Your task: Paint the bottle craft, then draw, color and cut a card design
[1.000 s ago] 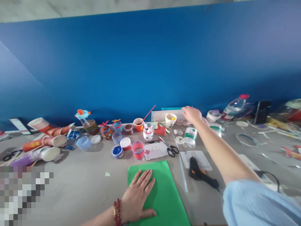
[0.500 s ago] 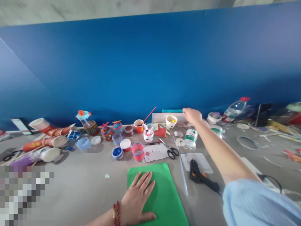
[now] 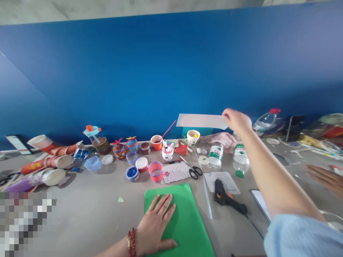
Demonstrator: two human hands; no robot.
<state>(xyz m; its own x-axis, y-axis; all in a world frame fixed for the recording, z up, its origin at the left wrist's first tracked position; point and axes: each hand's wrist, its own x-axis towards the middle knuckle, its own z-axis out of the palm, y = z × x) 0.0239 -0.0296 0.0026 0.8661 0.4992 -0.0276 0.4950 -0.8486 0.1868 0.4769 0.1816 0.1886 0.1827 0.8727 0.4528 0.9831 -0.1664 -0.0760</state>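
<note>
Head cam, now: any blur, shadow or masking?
Head view: another person's hand at the right edge looks smeared; the left hand is crisper, with a soft shadow on the green sheet; a mosaic block hides the lower-left corner; the blue panel pales toward upper right.

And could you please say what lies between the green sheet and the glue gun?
Between the green sheet and the glue gun, the head view shows a pale blue strip and some white paper.
</note>
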